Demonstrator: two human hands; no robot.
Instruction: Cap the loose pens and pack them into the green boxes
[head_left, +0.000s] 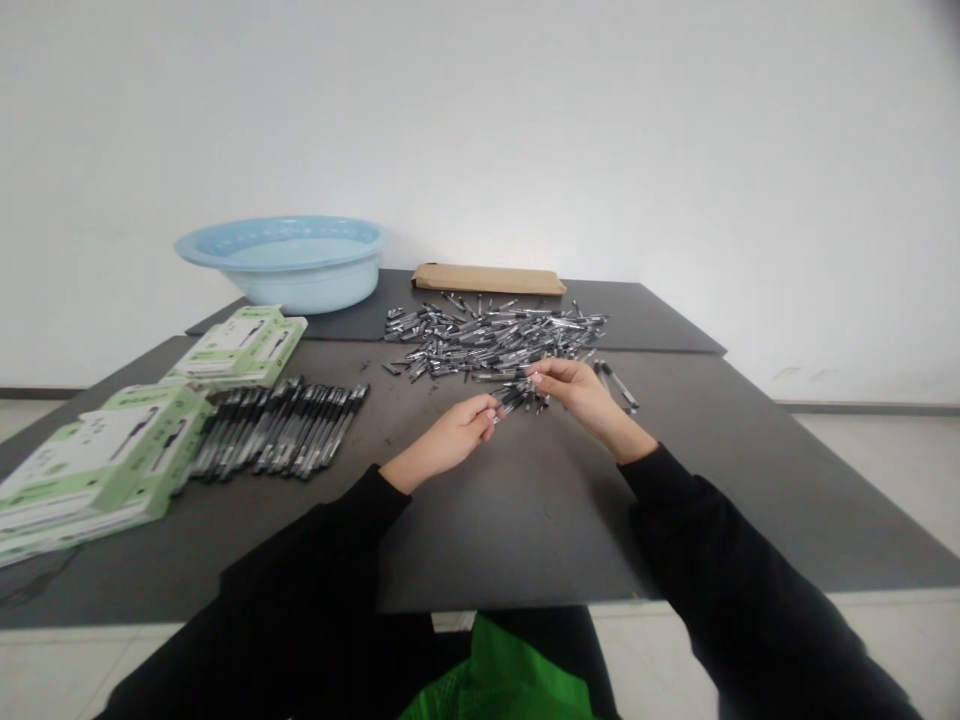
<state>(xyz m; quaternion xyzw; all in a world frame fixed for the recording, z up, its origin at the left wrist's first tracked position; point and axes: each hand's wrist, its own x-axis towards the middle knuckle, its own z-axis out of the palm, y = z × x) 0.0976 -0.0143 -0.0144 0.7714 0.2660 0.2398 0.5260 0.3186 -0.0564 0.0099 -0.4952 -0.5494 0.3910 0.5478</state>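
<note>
A loose heap of pens with clear barrels and black parts (pixel 480 338) lies on the dark table, with my hands at its near edge. My left hand (pixel 456 432) is closed, its thumb and fingers pressed round a pen (pixel 510 401) that points toward the heap. Just right of it, my right hand (pixel 576 392) pinches thumb and forefinger together over the near pens; what lies between those fingertips is too small to tell. On the left, a row of pens (pixel 300 430) lies side by side.
Green-and-white pen boxes (pixel 112 455) lie at the table's left, with more boxes (pixel 244 340) behind them. A light blue basin (pixel 300 280) stands at the back left. A flat brown cardboard piece (pixel 487 279) lies behind the heap, near the white wall.
</note>
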